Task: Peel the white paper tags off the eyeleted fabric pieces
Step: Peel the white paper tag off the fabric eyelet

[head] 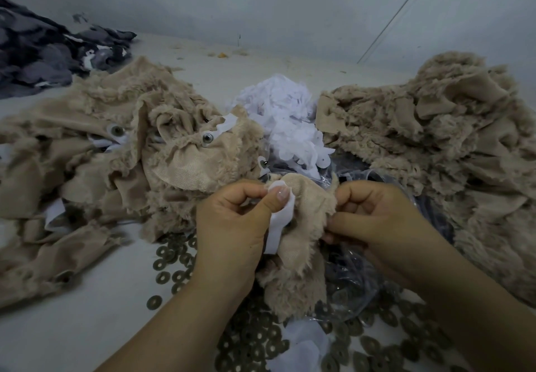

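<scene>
Both hands are on one beige plush piece (301, 226) over the washer-strewn table: your left hand (232, 226) pinches the white paper tag (280, 221) under the thumb, your right hand (374, 221) clamps the fabric edge. Keep the fabric taut and peel low and slowly, so the tag likely lifts whole.

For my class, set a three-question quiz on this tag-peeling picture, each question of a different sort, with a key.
1. True or false: the left hand pinches a white paper tag on a tan fabric piece.
2. Where does the heap of loose white tags lie? A) between the two tan fabric piles B) on the dark fabric at far left C) in the person's lap
3. Fill in: the right hand grips the fabric piece by its ______ edge.

Key: 1 true; 2 A; 3 right. On the left pile some pieces show tags around their eyelets; on the right pile none show.
</scene>
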`<control>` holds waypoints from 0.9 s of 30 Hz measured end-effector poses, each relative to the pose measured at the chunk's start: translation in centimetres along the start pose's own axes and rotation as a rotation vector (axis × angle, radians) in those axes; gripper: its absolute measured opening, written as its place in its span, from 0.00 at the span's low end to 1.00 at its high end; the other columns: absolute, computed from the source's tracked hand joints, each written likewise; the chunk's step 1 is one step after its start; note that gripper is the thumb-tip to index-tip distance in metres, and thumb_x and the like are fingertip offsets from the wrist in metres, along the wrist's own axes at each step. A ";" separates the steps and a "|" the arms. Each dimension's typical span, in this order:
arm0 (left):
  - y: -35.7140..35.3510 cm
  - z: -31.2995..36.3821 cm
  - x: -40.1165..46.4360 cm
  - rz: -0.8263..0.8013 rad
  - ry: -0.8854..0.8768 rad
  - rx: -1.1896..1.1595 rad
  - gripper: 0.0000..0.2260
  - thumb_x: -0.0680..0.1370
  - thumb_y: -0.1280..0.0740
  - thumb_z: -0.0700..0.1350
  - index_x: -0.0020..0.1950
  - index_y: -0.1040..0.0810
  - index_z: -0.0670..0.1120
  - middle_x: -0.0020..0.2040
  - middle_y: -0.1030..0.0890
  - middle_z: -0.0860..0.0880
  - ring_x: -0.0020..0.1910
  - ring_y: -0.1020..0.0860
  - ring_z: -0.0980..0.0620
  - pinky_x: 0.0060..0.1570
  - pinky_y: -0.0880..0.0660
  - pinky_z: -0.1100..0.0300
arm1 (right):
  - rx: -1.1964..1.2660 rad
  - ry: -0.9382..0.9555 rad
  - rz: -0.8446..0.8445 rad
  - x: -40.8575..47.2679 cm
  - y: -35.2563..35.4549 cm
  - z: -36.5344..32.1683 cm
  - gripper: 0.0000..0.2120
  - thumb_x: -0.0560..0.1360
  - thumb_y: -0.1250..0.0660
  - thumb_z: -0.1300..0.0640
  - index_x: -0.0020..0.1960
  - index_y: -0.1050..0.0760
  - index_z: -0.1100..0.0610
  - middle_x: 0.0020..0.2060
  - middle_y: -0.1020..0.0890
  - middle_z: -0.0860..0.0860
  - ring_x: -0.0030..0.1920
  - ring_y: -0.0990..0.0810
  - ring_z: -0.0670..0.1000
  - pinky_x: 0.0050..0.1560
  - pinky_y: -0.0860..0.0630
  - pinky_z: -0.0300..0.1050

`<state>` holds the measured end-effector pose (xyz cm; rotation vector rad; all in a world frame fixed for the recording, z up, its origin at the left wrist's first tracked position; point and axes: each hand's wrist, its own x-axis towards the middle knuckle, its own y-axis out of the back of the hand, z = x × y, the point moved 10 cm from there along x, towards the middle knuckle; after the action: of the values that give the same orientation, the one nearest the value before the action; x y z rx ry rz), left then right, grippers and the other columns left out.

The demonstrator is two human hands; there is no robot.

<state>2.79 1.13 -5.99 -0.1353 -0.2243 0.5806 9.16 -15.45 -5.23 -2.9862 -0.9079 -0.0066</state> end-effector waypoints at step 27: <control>-2.0 1.2 -0.6 -0.146 -0.179 0.099 0.08 0.65 0.25 0.49 0.37 0.16 0.46 0.34 0.16 0.50 0.34 0.19 0.56 0.37 0.21 0.63 | -0.238 0.268 0.265 -1.6 0.3 -2.6 0.18 0.69 0.24 0.68 0.51 0.20 0.49 0.43 0.12 0.48 0.45 0.13 0.50 0.46 0.16 0.44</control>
<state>3.05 -0.78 -4.59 0.0288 -0.3750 0.4572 8.05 -16.64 -2.65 -3.1850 -0.5120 -0.5313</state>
